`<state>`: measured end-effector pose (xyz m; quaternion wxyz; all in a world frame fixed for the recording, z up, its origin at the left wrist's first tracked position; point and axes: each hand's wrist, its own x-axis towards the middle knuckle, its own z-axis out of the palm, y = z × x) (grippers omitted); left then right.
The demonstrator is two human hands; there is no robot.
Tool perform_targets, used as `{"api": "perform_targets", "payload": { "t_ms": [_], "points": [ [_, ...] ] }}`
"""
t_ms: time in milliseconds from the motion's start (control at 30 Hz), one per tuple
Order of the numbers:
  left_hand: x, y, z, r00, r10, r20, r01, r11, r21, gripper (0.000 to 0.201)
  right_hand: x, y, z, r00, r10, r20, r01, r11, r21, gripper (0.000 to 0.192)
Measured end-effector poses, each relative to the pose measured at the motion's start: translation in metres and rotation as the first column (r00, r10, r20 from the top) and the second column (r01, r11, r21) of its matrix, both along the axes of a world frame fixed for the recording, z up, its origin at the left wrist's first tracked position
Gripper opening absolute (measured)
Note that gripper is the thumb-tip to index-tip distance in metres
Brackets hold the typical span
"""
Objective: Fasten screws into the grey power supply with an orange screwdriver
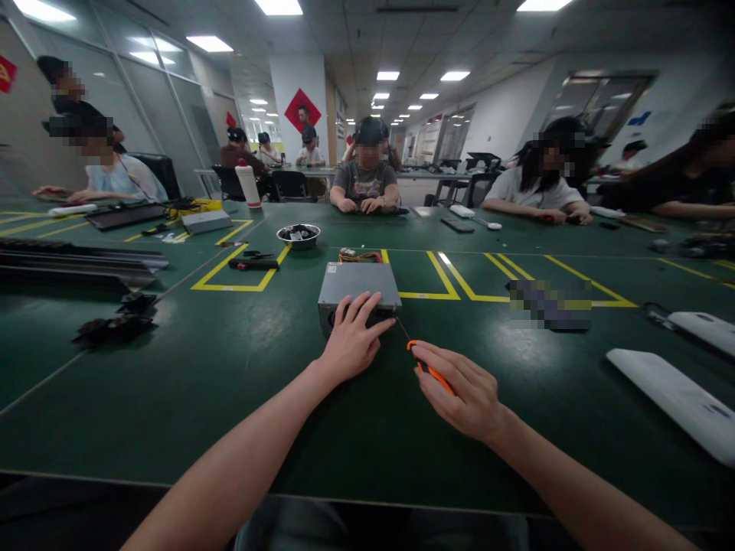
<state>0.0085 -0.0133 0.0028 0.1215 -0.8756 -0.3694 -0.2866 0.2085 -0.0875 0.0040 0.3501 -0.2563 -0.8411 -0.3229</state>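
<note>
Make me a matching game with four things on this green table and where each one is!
Things:
1. grey metal box
2. screwdriver
3. metal bowl
4. white bottle

Places:
A. in the right hand
B. far side, near the chairs
C. under the left hand
D. beyond the box, by the yellow lines

Pairs: 1-C, 2-A, 3-D, 4-B

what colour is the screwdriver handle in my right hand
Orange with black, seen in the head view: the screwdriver sits in the right hand.
</note>
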Motion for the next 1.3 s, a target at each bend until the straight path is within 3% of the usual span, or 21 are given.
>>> {"api": "perform_targets", "payload": {
  "t_ms": [933,1300],
  "points": [
    [-0.0001,-0.0009,0.0005,1.0,0.001,-0.007,-0.001,1.0,-0.014,0.039,0.0008,0.0025,-0.0033,0.999,-0.031,0.011,0.031,0.999,-0.023,0.02],
    [0.0001,-0.0012,0.002,1.0,0.001,-0.005,-0.001,1.0,-0.02,0.039,-0.0046,0.0013,-0.0053,0.999,0.021,0.037,-0.019,0.999,-0.048,0.019]
  ]
}}
